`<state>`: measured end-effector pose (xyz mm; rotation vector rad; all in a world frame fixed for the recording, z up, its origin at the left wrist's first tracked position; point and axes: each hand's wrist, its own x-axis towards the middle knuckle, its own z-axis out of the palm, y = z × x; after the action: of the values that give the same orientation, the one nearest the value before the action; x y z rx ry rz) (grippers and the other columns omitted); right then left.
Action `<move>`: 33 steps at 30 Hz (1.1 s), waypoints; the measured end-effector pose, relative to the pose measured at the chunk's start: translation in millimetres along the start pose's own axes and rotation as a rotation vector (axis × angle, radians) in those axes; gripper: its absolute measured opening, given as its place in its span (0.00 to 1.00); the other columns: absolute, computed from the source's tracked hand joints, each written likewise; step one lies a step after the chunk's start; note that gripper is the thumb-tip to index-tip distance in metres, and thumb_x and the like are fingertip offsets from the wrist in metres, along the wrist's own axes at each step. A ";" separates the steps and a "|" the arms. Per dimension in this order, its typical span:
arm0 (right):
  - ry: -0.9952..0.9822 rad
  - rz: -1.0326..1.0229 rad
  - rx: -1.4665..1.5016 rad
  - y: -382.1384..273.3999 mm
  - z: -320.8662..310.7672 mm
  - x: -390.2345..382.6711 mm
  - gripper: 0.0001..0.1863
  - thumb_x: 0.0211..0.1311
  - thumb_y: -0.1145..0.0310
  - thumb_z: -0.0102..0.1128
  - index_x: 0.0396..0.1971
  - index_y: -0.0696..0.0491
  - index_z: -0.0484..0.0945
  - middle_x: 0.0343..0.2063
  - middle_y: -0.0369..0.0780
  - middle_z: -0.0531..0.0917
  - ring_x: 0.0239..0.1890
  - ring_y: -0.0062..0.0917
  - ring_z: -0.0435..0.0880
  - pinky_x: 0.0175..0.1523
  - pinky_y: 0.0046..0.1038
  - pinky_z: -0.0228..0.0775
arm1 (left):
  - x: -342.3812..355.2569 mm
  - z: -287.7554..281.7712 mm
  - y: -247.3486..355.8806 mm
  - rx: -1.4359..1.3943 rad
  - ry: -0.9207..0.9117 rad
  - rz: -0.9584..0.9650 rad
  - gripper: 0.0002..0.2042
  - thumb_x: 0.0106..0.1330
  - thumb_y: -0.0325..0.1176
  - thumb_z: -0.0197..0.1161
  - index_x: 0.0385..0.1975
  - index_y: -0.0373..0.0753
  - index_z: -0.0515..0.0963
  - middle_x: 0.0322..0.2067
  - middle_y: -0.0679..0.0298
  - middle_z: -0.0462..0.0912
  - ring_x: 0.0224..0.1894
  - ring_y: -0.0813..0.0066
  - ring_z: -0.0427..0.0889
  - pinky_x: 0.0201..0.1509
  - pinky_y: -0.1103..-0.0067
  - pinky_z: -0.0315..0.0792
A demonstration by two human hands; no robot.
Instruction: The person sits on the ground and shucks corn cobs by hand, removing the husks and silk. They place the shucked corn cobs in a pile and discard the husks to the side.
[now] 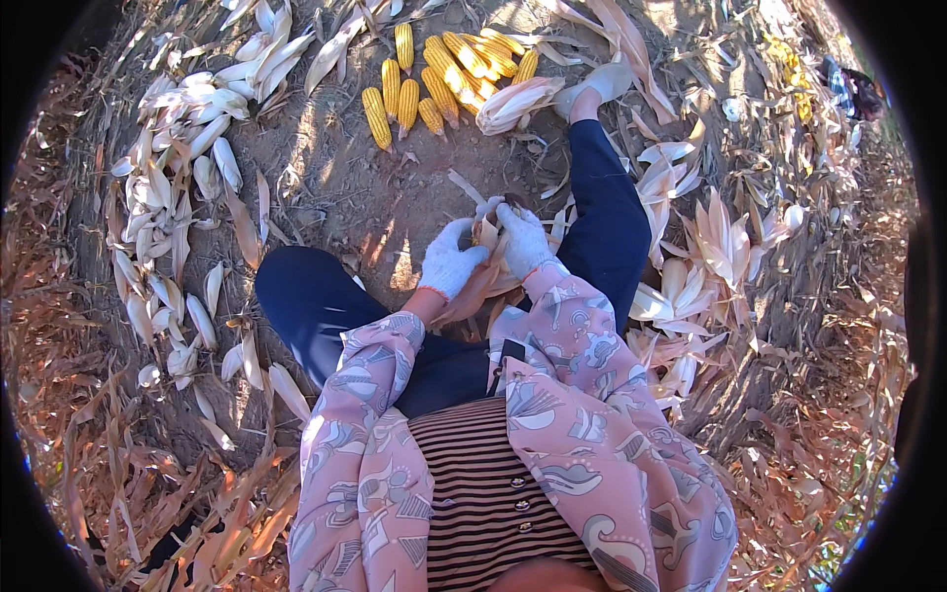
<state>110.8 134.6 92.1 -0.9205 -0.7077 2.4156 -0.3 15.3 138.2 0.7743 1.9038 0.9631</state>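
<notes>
Head view: a person sits on bare ground (335, 187) with both hands brought together above it, between the knees. The left hand (452, 264) and the right hand (525, 240) wear white knit gloves and are curled narrowly around one ear of corn (480, 235), the left from its near left side, the right from its right side and top. Only a little yellow shows on this ear; the fingers and a dry husk (472, 296) hide the rest, and the husk hangs down below the hands toward the lap. Toward the far edge of the ground, well apart from the hands, a cluster of bare yellow cobs (444, 71) lies close together, some side by side and some overlapping. A husk-wrapped ear (518, 107) rests against the cluster's right side, just beside the right foot (604, 85). Along the left edge curves a band of pale husks (158, 197); whether any of them hold cobs, I cannot tell. More loose husks (720, 242) spread along the right edge, past the right leg (604, 197). Orange-brown dry leaves (237, 513) cover the near left corner.
</notes>
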 end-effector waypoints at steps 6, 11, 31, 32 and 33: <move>-0.108 -0.040 0.179 35.1 4.7 0.9 0.10 0.73 0.68 0.47 0.47 0.55 0.73 0.44 0.43 0.80 0.50 0.34 0.79 0.53 0.39 0.74 | 1.8 11.4 -13.6 -0.067 0.180 -0.055 0.31 0.55 0.35 0.68 0.61 0.40 0.67 0.52 0.52 0.78 0.55 0.57 0.78 0.57 0.70 0.72; -0.008 -0.003 -0.468 43.0 31.2 -11.7 0.15 0.67 0.64 0.54 0.50 0.53 0.74 0.46 0.43 0.81 0.49 0.32 0.80 0.54 0.35 0.73 | 11.7 23.0 -51.2 0.044 0.305 0.027 0.31 0.59 0.32 0.65 0.63 0.39 0.64 0.51 0.52 0.79 0.53 0.59 0.79 0.55 0.71 0.73; 0.215 0.067 -0.871 73.9 -56.1 45.2 0.23 0.61 0.55 0.63 0.45 0.59 0.78 0.40 0.42 0.82 0.42 0.25 0.78 0.48 0.28 0.69 | 19.7 15.7 -76.6 -0.145 -0.158 -0.395 0.16 0.60 0.31 0.60 0.48 0.36 0.75 0.39 0.52 0.82 0.44 0.63 0.83 0.45 0.73 0.77; 0.218 0.078 -0.960 68.4 -47.7 38.7 0.25 0.60 0.53 0.63 0.46 0.60 0.78 0.41 0.43 0.82 0.43 0.27 0.78 0.49 0.29 0.69 | 17.4 16.8 -73.7 -0.035 -0.118 -0.293 0.17 0.59 0.33 0.61 0.48 0.36 0.76 0.40 0.50 0.82 0.45 0.60 0.82 0.47 0.71 0.77; 0.219 0.088 -1.048 62.3 -36.8 31.0 0.27 0.59 0.51 0.63 0.46 0.60 0.78 0.42 0.44 0.82 0.44 0.28 0.79 0.50 0.29 0.69 | 15.1 18.0 -70.9 0.075 -0.077 -0.189 0.18 0.58 0.35 0.63 0.47 0.36 0.76 0.41 0.49 0.82 0.46 0.56 0.82 0.48 0.70 0.76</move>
<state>101.6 115.9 16.3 -1.5635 -1.9269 1.8618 -1.6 -3.2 65.8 0.6516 1.9160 0.7386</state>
